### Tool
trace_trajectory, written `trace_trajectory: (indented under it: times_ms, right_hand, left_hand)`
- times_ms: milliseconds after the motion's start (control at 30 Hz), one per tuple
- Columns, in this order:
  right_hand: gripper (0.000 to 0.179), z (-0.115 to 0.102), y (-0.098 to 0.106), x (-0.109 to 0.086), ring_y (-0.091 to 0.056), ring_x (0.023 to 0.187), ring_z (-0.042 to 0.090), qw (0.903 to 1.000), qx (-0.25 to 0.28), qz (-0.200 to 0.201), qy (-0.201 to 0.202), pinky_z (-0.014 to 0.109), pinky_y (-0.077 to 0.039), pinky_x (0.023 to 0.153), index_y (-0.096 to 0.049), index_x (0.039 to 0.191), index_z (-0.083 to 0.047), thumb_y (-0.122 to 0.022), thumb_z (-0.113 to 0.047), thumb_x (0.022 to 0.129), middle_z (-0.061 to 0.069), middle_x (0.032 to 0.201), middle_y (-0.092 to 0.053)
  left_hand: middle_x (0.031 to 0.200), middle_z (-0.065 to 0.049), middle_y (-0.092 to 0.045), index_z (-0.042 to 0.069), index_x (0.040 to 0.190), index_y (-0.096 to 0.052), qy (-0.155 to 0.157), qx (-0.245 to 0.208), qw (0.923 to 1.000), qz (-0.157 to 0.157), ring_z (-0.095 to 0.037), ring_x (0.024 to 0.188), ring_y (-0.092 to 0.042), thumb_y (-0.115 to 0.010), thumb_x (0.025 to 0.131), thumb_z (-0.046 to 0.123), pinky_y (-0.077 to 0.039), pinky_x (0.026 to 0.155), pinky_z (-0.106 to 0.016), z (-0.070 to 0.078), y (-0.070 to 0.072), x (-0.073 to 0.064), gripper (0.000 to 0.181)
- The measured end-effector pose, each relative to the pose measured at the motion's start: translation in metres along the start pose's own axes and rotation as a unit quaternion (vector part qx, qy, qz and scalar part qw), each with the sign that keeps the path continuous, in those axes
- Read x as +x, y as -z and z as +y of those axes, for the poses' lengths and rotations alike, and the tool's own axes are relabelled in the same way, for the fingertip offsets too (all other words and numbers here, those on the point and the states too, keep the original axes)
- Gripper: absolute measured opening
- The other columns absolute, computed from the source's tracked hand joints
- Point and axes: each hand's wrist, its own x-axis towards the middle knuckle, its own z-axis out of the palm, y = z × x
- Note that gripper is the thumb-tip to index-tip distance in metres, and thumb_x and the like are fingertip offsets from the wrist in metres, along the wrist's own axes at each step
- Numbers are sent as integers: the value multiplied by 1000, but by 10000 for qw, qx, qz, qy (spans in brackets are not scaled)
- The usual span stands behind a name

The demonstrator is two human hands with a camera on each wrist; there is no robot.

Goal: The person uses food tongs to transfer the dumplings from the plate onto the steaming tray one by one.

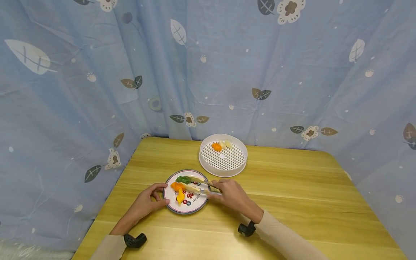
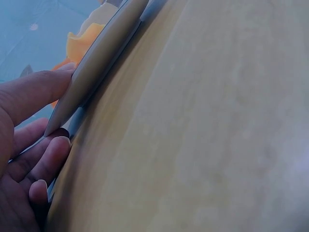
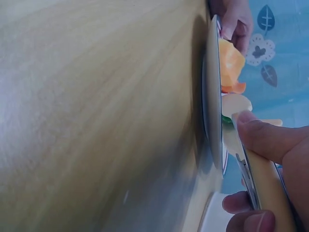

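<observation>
My left hand (image 1: pixel 150 200) grips the left rim of a round white plate (image 1: pixel 198 206) with a dark edge, thumb on the rim and fingers curled below it in the left wrist view. My right hand (image 1: pixel 232 195) holds tongs (image 1: pixel 205 191) with metal arms and wood-coloured tips, reaching over the plate from the right. Their tips are spread, one beside a green dumpling-like piece (image 1: pixel 183 179), the other at an orange piece (image 1: pixel 177 186). A yellow piece (image 1: pixel 180 196) lies just below the orange one. The right wrist view shows the tongs' handle (image 3: pixel 268 183) under my thumb.
Behind the plate stands a round white steamer tray (image 1: pixel 224 171) with a perforated base. An orange piece (image 1: pixel 216 147) and pale pieces (image 1: pixel 222 144) lie near its back. The wooden table (image 1: pixel 292 195) meets a blue patterned curtain (image 1: pixel 221 72) at its back edge.
</observation>
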Motion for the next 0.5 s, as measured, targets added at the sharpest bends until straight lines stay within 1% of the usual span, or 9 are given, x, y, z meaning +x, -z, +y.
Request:
trace_trajectory:
  times_ms: [233, 367, 500]
  right_hand:
    - [53, -2, -2, -1, -49, 63, 6, 10000, 22, 41, -47, 25, -44, 59, -75, 126, -12, -77, -50, 89, 0, 83, -69]
    - [51, -3, 0, -3, -48, 63, 6, 9999, 96, 86, -74, 25, -42, 59, -75, 125, -10, -78, -47, 90, 1, 84, -69]
    - [51, -4, 3, -4, -49, 64, 7, 9996, 176, 188, -64, 26, -46, 60, -75, 125, -9, -78, -46, 90, 2, 87, -71]
  left_hand:
    - [118, -9, -61, 20, 135, -63, -62, 47, 10000, 3, -22, 85, -55, -89, 83, 31, -44, 76, -29, 0, 0, 0, 59]
    - [118, -9, -61, 20, 135, -63, -59, 79, 10000, -1, -22, 85, -55, -89, 83, 31, -44, 77, -29, 0, 0, 0, 59]
    - [118, -9, -61, 20, 136, -63, -33, 103, 9999, 2, -22, 85, -55, -89, 83, 31, -45, 77, -29, -1, 0, 0, 59]
